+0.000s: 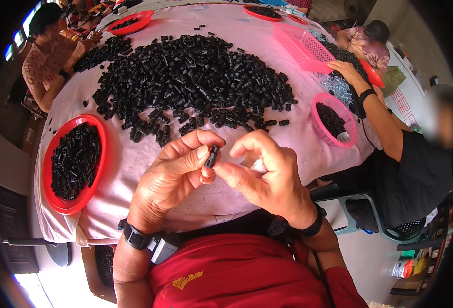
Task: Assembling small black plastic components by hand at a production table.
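My left hand point(172, 167) pinches a small black plastic cylinder point(212, 157) between thumb and fingertips, tilted, above the near side of the table. Close on its right is my right hand point(275, 177), its fingers curled and its thumb reaching toward the cylinder's lower end. A small white crumpled bit point(259, 166) shows inside the curl of the right hand; its kind cannot be made out. Beyond both hands a wide heap of similar black plastic parts point(190, 77) spreads over the pale pink tablecloth point(134, 174).
A red basin point(48, 174) of black parts stands at the left edge. On the right are a round pink basket point(353, 134) holding black parts and a rectangular pink basket point(301, 49). A co-worker's hand point(342, 69) touches the latter. Another person point(46, 72) sits far left.
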### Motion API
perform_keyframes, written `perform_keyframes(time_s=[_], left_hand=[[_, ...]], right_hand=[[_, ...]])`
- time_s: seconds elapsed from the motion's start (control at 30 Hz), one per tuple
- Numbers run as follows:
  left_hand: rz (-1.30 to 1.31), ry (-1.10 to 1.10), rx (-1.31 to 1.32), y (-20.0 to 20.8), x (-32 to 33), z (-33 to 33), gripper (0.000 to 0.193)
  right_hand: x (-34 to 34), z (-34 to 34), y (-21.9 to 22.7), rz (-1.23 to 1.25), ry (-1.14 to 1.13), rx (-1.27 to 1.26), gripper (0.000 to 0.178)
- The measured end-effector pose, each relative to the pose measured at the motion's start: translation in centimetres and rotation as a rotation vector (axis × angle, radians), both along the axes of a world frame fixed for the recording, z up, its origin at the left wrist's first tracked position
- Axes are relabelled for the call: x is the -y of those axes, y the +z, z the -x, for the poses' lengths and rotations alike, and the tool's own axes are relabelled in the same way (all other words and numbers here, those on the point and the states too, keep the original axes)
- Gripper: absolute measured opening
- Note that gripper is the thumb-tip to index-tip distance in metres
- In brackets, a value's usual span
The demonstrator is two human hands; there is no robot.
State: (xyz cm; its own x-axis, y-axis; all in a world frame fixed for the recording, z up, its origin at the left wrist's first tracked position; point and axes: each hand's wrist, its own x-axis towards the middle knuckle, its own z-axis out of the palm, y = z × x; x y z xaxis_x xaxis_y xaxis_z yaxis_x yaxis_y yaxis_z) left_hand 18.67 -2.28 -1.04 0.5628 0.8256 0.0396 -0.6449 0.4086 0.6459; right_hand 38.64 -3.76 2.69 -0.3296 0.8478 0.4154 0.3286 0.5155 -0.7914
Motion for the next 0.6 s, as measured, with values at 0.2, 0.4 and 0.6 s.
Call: perform_keyframes(time_s=[0.2, 0.4, 0.6], left_hand=[[-0.038, 0.006, -0.064, 0.7, 0.1, -0.4, 0.024], [-0.053, -0.007, -0.042, 0.5, 0.1, -0.3, 0.023], [-0.059, 0.002, -0.035, 0.2, 0.1, -0.3, 0.022]], right_hand=[[-0.8, 0.1, -1.7, -0.301, -0.111, 0.269, 0.052], [-1.0, 0.3, -2.0, -0.407, -0.179, 0.329, 0.058], [-0.6, 0.1, -1.5, -0.313, -0.167, 0.408, 0.05]])
